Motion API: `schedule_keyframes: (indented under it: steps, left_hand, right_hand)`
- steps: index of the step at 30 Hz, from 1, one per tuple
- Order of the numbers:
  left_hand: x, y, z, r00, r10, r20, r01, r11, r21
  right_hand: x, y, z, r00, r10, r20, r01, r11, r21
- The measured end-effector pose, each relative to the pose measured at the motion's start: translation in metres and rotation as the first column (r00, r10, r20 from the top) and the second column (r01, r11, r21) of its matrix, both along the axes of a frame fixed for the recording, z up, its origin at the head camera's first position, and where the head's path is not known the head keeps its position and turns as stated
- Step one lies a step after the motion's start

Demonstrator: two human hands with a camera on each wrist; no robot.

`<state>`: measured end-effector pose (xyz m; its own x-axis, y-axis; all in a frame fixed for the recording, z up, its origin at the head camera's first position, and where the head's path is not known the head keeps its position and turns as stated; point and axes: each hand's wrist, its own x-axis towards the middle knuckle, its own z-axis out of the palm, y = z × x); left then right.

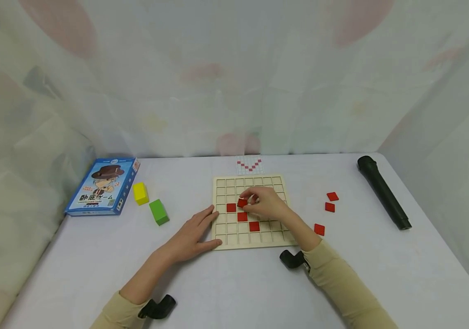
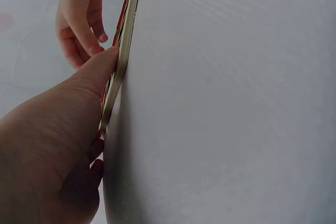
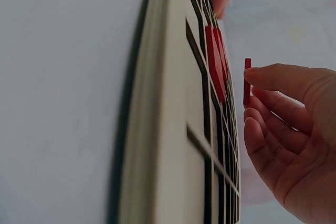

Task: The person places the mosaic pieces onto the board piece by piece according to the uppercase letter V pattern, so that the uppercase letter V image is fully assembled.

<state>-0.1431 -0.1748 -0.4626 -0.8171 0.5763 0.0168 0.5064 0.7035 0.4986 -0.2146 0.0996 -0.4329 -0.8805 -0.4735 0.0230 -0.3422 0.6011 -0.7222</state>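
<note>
A wooden grid board [image 1: 255, 246] lies on the white table. Three red square tiles [image 1: 242, 216] sit in its cells, stepping down to the right. Over the board, my right hand [image 1: 265, 203] pinches another red tile [image 3: 247, 80] between thumb and fingers; the right wrist view shows this tile raised above the grid. My left hand [image 1: 191, 235] rests at the board's left side. Its thumb [image 2: 100, 64] touches the near corner edge, and its extended fingers reach the left rim farther up.
Beyond the board lies a pattern card [image 1: 250, 165] with red squares in a V. Three loose red tiles [image 1: 330, 207] and a black tube-shaped object [image 1: 384, 192] are on the right. At left are a blue box [image 1: 100, 187], a yellow block [image 1: 140, 193] and a green block [image 1: 159, 212].
</note>
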Motion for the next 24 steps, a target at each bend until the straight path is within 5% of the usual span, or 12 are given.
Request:
schedule_keyframes:
  steps: [24]
  left_hand:
    - [0.0, -0.002, -0.002, 1.0, -0.011, -0.009, 0.011, 1.0, 0.018]
  right_hand:
    - [-0.017, -0.063, -0.008, 0.999, -0.01, -0.047, 0.01, 1.0, 0.009]
